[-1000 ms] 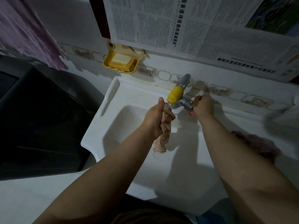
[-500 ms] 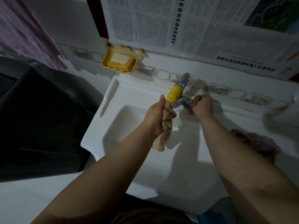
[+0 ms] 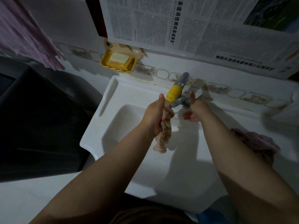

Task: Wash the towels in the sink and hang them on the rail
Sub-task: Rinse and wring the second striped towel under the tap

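Note:
My left hand (image 3: 154, 113) grips a twisted, striped orange-and-white towel (image 3: 163, 136) just under the yellow-wrapped tap spout (image 3: 174, 93); the towel's lower end hangs over the white sink (image 3: 106, 126). My right hand (image 3: 194, 109) is beside the metal tap body (image 3: 182, 102), off the handle, fingers spread and blurred, holding nothing. A second, pinkish towel (image 3: 255, 141) lies crumpled on the sink's right ledge. A purple cloth (image 3: 24, 34) hangs at the upper left. The rail itself is out of sight.
A yellow soap dish (image 3: 118, 61) with a white soap bar hangs on the wall left of the tap. Newspaper sheets (image 3: 194, 25) cover the wall above. A large dark appliance (image 3: 32, 118) stands close to the sink's left side.
My right hand has come off the tap handle and opened, moving slightly toward me. My left hand with the towel has stayed under the spout.

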### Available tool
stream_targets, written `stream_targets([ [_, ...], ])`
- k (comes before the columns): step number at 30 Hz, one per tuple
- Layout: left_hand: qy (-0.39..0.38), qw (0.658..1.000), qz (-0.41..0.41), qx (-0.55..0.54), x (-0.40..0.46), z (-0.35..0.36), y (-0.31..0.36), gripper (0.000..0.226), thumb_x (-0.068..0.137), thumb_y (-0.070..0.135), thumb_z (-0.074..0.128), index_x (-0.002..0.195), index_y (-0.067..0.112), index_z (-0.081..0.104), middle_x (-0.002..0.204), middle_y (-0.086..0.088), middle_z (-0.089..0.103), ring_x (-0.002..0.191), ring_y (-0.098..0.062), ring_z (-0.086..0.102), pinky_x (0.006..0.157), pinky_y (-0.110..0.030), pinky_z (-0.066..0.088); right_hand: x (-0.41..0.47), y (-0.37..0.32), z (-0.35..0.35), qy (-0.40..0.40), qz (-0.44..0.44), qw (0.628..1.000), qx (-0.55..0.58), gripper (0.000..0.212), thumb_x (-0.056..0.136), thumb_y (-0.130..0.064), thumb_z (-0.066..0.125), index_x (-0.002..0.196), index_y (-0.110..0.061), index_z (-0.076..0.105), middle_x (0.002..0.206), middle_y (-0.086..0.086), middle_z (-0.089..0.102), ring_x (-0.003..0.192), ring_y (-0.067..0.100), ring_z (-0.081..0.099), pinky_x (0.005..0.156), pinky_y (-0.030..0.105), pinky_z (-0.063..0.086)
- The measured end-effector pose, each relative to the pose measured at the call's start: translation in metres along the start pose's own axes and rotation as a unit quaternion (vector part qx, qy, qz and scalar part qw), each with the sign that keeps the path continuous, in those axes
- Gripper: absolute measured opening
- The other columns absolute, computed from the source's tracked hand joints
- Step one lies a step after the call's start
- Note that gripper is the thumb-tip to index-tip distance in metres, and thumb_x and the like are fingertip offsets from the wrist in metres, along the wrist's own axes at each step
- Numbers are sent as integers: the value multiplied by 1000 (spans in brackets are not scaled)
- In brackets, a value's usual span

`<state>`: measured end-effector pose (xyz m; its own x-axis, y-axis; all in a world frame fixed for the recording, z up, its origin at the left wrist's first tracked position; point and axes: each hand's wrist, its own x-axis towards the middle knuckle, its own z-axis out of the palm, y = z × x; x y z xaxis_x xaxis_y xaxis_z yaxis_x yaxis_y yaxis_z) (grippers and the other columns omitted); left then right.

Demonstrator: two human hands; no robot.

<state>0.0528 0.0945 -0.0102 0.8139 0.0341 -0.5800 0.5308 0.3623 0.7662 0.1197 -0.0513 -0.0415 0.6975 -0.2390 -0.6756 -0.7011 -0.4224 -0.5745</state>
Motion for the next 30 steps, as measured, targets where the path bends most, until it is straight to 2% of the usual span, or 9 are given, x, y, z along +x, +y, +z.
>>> stream_targets([
  [2,7,998,24,55,0,-3,2,43,101,42,39,83,8,59,71,-11,58,68,-22,56,64,-30,47,-20,-2,8,-113,-12,993,9,78,80,-81,16,90,-16,58,81,11,71,73,24,67,73,33,48],
  [4,18,993,39,108,0,-6,2,42,101,38,42,83,6,62,73,-13,60,67,-21,58,63,-28,49,-35,2,20,-137,-114,983,54,69,90,-70,23,78,-17,66,76,4,72,77,19,68,77,32,48],
  [8,91,979,68,167,9,-15,0,43,95,34,53,83,-7,62,72,-23,61,67,-30,59,67,-40,54,-63,18,47,-17,-278,960,1,39,95,-32,53,60,-15,49,60,2,54,60,14,51,63,30,41],
  [14,117,991,-7,71,14,6,-17,30,98,33,51,85,7,59,83,-18,66,89,-36,66,82,-45,54,-60,11,66,69,-282,956,32,36,96,-38,52,66,-18,52,69,12,64,71,29,62,68,40,50],
  [17,98,993,-28,65,20,3,-13,34,100,32,45,115,5,58,120,-21,62,110,-36,60,91,-39,49,-68,12,70,76,-321,944,24,36,98,-38,45,71,-16,55,74,16,64,74,29,62,69,38,50],
  [19,105,982,-35,155,22,-2,-10,38,101,31,43,126,4,52,127,-17,57,119,-31,54,98,-35,42,-74,17,76,78,-346,935,-14,41,99,-43,40,77,-14,60,76,14,66,74,28,63,67,35,48],
  [22,31,995,-62,69,17,-4,-17,45,101,36,41,116,-3,57,99,-16,63,89,-30,63,88,-43,51,-56,12,62,79,-307,947,-54,36,98,-40,44,82,-13,60,83,16,67,82,32,64,68,36,47],
  [26,36,985,26,169,28,-20,1,44,101,40,38,103,5,63,90,-16,67,73,-26,64,67,-35,55,-61,4,55,-70,-262,961,62,36,97,-44,42,103,-12,56,84,3,65,84,20,63,71,29,48],
  [30,-12,941,93,324,31,-37,22,35,101,41,40,96,12,59,72,-3,60,62,-17,56,54,-26,45,-66,16,51,-223,-230,941,-107,37,94,-50,47,74,-24,63,52,-7,61,49,3,58,48,16,42],
])
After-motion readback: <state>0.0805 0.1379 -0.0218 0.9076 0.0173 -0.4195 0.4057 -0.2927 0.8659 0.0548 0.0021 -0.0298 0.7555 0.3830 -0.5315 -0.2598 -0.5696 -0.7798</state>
